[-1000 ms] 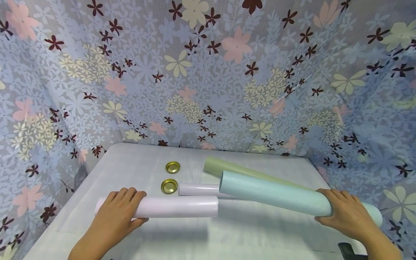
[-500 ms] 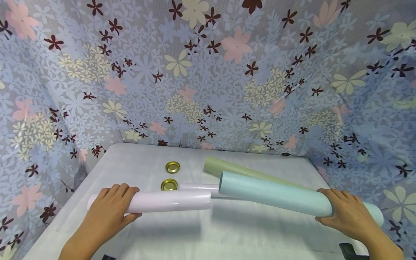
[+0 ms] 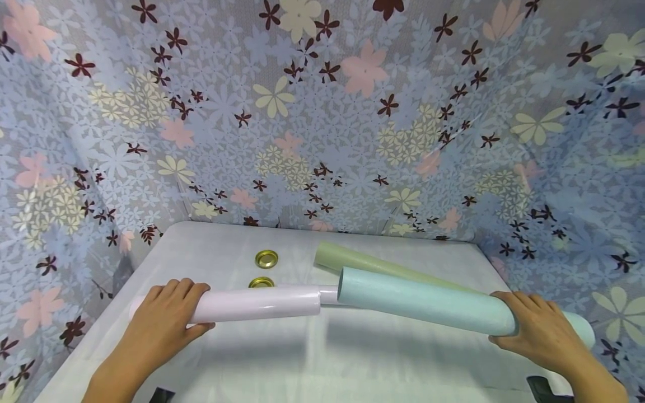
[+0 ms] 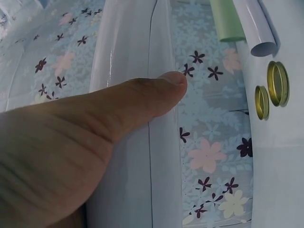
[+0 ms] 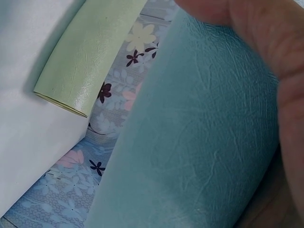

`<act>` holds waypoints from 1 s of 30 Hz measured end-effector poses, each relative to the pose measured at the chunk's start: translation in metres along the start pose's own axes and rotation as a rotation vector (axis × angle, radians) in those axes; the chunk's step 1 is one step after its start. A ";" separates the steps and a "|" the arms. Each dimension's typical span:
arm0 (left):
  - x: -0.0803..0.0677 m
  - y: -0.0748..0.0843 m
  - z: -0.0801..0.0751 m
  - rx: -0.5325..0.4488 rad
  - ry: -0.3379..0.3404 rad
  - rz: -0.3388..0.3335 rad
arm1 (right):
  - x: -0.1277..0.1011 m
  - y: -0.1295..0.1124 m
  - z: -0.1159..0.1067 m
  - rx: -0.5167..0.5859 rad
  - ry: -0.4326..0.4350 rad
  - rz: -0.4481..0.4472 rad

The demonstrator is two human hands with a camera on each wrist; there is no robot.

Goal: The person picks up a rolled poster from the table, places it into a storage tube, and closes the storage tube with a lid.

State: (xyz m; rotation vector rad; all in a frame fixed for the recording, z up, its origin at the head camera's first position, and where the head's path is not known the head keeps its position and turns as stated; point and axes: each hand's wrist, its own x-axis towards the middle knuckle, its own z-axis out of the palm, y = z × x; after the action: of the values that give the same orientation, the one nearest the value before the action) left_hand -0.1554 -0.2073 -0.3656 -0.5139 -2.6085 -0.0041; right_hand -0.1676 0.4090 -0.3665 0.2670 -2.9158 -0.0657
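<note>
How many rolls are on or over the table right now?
4: a pale pink roll in the left hand, a blue roll in the right hand, a green roll behind, another pale roll between.

I count four rolls: two pale pink (image 3: 257, 304) (image 3: 328, 294), one teal (image 3: 428, 299), one green (image 3: 363, 262). Two gold lids (image 3: 266, 258) (image 3: 261, 282) too. Both of my hands (image 3: 161, 319) (image 3: 536, 333) show.

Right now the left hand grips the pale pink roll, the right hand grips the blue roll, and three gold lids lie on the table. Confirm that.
Not quite: two gold lids lie on the table, not three, as the head view shows. The left hand does grip the pale pink roll, and the right hand the blue roll.
</note>
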 end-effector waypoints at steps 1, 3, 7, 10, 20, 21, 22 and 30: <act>0.000 0.000 0.000 -0.001 -0.002 -0.002 | 0.000 0.000 0.000 0.000 0.004 -0.002; 0.001 -0.001 0.000 0.000 -0.010 -0.006 | 0.000 -0.001 0.000 0.003 0.014 -0.008; 0.003 -0.001 -0.001 0.004 -0.018 -0.012 | -0.001 -0.002 -0.001 0.009 0.039 -0.022; 0.004 -0.002 -0.001 0.005 -0.018 -0.010 | -0.001 -0.003 -0.001 0.011 0.040 -0.026; 0.007 -0.008 0.001 -0.004 0.000 -0.004 | 0.000 -0.006 -0.002 0.013 0.051 -0.036; 0.008 -0.008 0.001 -0.005 -0.004 -0.006 | 0.000 -0.006 -0.002 0.012 0.053 -0.039; 0.008 -0.008 0.001 -0.005 -0.006 -0.008 | 0.000 -0.007 -0.002 0.010 0.055 -0.041; 0.011 -0.007 0.003 -0.008 -0.013 -0.016 | 0.000 -0.008 -0.001 0.002 0.043 -0.042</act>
State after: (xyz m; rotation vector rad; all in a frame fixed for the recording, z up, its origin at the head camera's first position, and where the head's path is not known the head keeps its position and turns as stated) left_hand -0.1681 -0.2099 -0.3622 -0.4976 -2.6263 -0.0163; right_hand -0.1662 0.4008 -0.3664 0.3253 -2.8682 -0.0626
